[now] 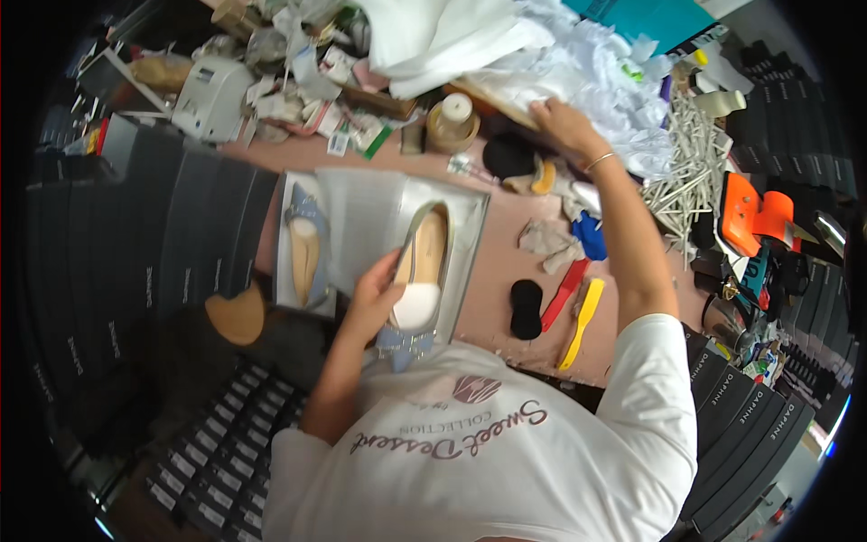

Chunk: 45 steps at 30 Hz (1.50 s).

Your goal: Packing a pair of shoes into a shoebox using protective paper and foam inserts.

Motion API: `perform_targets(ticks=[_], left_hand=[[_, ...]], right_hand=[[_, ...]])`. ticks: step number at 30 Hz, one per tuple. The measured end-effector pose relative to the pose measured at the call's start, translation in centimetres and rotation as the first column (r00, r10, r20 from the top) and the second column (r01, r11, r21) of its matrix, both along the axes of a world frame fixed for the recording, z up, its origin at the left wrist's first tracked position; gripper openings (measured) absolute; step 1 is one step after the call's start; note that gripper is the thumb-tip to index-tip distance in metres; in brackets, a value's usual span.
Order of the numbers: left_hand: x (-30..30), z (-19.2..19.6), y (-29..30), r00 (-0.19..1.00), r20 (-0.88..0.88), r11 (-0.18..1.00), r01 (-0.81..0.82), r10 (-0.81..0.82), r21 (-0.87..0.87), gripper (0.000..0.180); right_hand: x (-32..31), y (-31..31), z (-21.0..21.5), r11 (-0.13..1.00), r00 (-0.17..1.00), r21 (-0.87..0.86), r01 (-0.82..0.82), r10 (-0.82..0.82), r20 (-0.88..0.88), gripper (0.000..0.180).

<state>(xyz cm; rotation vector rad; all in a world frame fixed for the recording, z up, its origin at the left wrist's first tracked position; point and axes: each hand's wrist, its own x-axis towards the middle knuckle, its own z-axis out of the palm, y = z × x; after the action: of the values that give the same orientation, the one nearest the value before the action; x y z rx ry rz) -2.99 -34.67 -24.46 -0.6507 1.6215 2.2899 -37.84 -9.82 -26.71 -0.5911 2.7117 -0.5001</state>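
My left hand (372, 303) is closed around the side of a grey-blue flat shoe (438, 239) with a pale insole, a white pad inside and a bow at the toe. I hold this shoe tilted over the right part of an open shoe box (476, 212) lined with white paper. Its mate, a second flat shoe (307, 253), lies in the left part of the box. Farther off, my right hand (567, 128) is at the edge of a brown tray (497, 104) beside heaped white paper. Its fingers are curled; whatever they grip is hidden.
A yellow-handled brush (582, 321), a red one (564, 296) and a black pad (526, 307) lie on the pink table. Crumpled white paper (596, 81) and many white sticks (677, 181) crowd the back right. Stacked dark shoe boxes (135, 244) stand at both sides.
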Motion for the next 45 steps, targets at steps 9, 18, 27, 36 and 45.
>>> perform_targets(ticks=[9, 18, 27, 36, 45], left_hand=[[2.2, 2.2, -6.4, 0.971, -0.106, 0.971, -0.225, 0.216, -0.079, 0.055], [3.5, 2.7, -6.7, 0.995, -0.091, 0.996, -0.047, 0.040, -0.073, 0.056], [5.3, 2.8, -6.6, 0.989, -0.143, 0.987, -0.063, 0.042, -0.146, 0.057], [2.9, 3.3, -4.8, 0.973, -0.127, 0.977, 0.177, -0.192, -0.122, 0.054], [1.9, 5.5, -5.5, 0.805, -0.011, 0.781, 0.579, -0.593, 0.236, 0.047]], right_hand=[[4.0, 0.8, 0.3, 0.997, 0.865, -0.072, -0.033, -0.007, -0.501, 0.039], [27.0, -8.3, 5.5, 0.663, 0.589, -0.258, -0.702, 0.745, 0.313, 0.024], [35.3, -10.3, -4.7, 0.848, 0.847, -0.073, -0.525, 0.529, 0.053, 0.019], [19.6, -2.0, 8.9, 0.951, 0.924, -0.309, -0.006, -0.113, -0.366, 0.045], [27.4, -7.2, 10.1, 0.711, 0.616, -0.366, -0.601, 0.703, 0.355, 0.035]])
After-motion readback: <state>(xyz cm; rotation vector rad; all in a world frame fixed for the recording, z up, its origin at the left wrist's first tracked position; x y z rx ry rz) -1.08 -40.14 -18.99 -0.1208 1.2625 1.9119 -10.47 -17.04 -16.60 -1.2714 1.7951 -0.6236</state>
